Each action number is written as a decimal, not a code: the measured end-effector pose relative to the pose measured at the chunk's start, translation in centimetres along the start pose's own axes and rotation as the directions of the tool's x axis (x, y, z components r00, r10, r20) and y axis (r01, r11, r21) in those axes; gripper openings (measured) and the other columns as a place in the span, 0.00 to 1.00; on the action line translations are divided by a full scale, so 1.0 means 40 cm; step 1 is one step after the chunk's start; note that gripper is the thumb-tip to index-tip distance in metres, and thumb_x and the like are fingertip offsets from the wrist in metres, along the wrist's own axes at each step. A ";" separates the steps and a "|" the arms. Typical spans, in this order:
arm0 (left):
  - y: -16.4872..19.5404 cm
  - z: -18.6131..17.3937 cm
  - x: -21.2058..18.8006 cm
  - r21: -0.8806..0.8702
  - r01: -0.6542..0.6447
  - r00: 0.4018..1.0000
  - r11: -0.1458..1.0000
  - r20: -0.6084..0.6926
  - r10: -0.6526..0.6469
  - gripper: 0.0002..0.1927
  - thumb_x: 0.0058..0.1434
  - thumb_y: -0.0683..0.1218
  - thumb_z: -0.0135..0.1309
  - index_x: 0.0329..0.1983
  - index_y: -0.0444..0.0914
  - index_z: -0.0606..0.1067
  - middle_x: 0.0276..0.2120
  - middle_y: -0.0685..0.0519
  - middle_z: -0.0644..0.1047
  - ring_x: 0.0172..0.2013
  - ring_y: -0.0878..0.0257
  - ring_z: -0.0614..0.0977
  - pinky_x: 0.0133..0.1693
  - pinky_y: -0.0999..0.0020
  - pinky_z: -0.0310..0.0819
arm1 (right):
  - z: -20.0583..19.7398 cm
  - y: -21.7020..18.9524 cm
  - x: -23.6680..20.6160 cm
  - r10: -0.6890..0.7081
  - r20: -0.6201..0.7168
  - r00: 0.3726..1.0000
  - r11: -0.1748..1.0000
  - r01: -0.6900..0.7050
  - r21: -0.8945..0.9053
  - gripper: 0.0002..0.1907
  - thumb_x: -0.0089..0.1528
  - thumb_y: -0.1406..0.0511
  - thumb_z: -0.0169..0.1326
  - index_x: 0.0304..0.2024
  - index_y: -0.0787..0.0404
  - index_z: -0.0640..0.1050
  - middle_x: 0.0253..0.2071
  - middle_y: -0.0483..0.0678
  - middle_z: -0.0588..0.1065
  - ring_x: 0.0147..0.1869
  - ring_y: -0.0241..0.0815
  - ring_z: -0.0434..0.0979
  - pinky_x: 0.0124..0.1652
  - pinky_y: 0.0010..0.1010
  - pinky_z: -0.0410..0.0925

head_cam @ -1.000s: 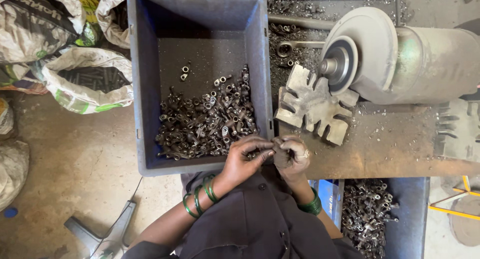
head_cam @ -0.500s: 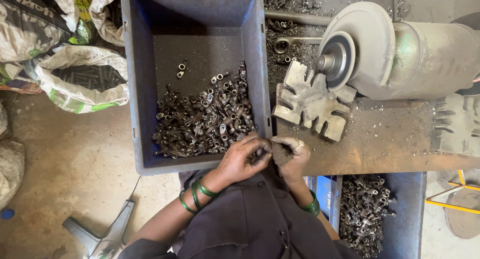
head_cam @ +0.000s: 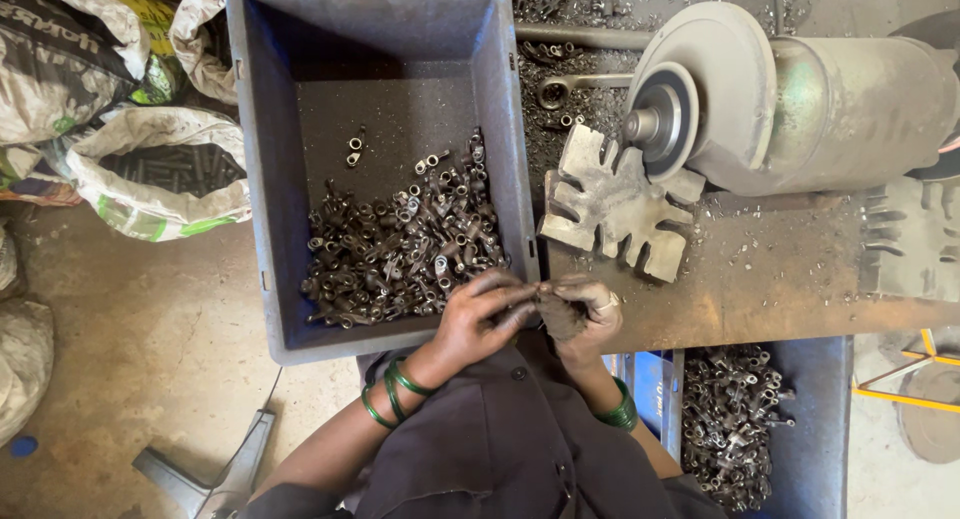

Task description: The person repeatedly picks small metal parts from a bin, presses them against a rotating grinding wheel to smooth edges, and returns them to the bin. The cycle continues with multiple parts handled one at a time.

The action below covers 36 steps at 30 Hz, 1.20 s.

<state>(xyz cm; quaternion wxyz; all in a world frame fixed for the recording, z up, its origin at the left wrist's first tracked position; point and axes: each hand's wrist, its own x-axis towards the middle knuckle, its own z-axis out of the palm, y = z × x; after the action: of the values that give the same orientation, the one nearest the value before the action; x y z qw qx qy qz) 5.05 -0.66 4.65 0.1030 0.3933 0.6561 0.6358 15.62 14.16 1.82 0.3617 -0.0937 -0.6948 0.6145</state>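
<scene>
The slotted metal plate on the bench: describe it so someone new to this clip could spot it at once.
Start at the big grey motor with a round disc at upper right. Just below its hub, right of the grey bin, the slotted metal plate lies flat on the workbench. Unlike the small dark parts around it, it is pale, broad, and cut with deep notches like a comb.

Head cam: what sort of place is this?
Most likely a small metalworking shop. A motor-driven wheel sits on a swarf-strewn bench, a grey bin holds small metal parts, and the hands work one dark piece at the bench edge.
</scene>
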 end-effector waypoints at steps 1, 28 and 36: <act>0.003 -0.001 0.004 0.012 -0.028 1.000 1.000 0.011 0.028 0.16 0.58 0.41 0.68 0.49 0.38 0.81 0.41 0.50 0.80 0.41 0.57 0.84 0.42 0.64 0.82 | 0.002 0.000 -0.001 0.012 -0.021 1.000 1.000 -0.012 0.007 0.12 0.63 0.73 0.65 0.42 0.63 0.73 0.42 0.53 0.79 0.46 0.39 0.81 0.47 0.28 0.75; -0.135 0.018 0.040 -0.892 0.268 0.798 0.364 -0.006 -0.603 0.18 0.66 0.36 0.47 0.58 0.39 0.70 0.36 0.56 0.70 0.33 0.67 0.70 0.35 0.74 0.64 | 0.058 -0.049 0.061 0.205 0.300 0.932 0.957 -0.127 -0.260 0.14 0.58 0.69 0.66 0.44 0.66 0.78 0.45 0.51 0.79 0.47 0.41 0.80 0.48 0.30 0.74; -0.140 0.061 0.066 -0.837 0.394 0.787 0.379 0.094 -0.610 0.14 0.69 0.38 0.48 0.57 0.40 0.68 0.45 0.56 0.73 0.46 0.65 0.75 0.53 0.71 0.73 | 0.053 -0.077 0.088 0.375 0.222 0.900 0.795 -0.189 -0.577 0.18 0.58 0.66 0.65 0.50 0.65 0.83 0.40 0.50 0.82 0.40 0.36 0.83 0.41 0.27 0.74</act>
<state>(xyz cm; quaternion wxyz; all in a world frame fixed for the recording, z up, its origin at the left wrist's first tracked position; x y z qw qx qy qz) 2.69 3.53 0.08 0.3861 0.0013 0.3751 0.8427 12.76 13.82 6.05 0.1033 -0.1933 -0.8673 0.4470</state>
